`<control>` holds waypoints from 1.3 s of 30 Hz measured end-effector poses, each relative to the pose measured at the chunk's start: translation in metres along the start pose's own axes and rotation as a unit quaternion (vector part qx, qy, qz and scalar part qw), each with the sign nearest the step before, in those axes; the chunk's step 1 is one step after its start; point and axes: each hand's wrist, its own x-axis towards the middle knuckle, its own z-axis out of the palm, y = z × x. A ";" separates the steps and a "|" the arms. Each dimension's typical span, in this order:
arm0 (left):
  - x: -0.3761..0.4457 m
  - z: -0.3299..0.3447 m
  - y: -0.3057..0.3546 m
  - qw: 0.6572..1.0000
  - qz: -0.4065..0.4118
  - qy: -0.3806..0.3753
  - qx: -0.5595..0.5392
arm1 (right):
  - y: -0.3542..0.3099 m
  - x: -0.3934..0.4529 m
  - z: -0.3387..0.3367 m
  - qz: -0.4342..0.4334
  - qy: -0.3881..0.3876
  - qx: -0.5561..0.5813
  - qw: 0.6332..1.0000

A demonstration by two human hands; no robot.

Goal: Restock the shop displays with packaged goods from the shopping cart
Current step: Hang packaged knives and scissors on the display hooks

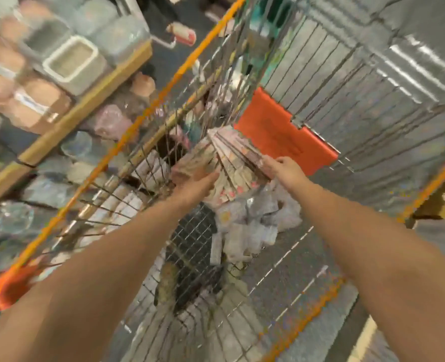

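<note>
While the packs (pixel 231 158) fan out between my hands at the centre of the frame, over the cart (pixel 190 246), I judge the loose edges could slide apart and drop onto the pile (pixel 252 226) below. My left hand (pixel 192 178) cups the stack from underneath, fingers curled closed; my right hand (pixel 284 169) pinches its far edge. Blur hides finer detail. Shelves (pixel 67 118) sit at upper left.

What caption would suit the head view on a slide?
Both hands, left hand and right hand, hold a fanned stack of flat packets inside the wire shopping cart.
</note>
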 end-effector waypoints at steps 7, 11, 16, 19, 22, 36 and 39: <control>0.059 0.042 -0.020 0.992 -0.059 0.015 -0.108 | 0.029 0.094 0.040 -0.019 -0.110 -0.227 0.968; 0.073 0.055 -0.034 0.985 -0.096 0.054 -0.133 | 0.037 0.093 0.043 -0.069 -0.067 -0.309 0.946; 0.080 0.055 -0.037 0.976 -0.104 0.081 -0.172 | 0.046 0.108 0.043 -0.028 -0.060 -0.279 0.958; 0.081 0.053 -0.045 0.972 -0.092 0.137 -0.164 | 0.044 0.107 0.043 0.001 -0.075 -0.219 0.973; 0.072 0.053 -0.043 0.966 -0.071 0.162 -0.189 | 0.047 0.103 0.037 0.017 -0.074 -0.177 0.981; 0.044 0.065 -0.007 0.960 -0.008 0.176 -0.218 | 0.038 0.072 -0.007 -0.021 0.003 -0.040 0.999; 0.047 0.070 -0.002 0.953 0.010 0.183 -0.239 | 0.033 0.062 -0.007 0.034 -0.047 0.080 0.995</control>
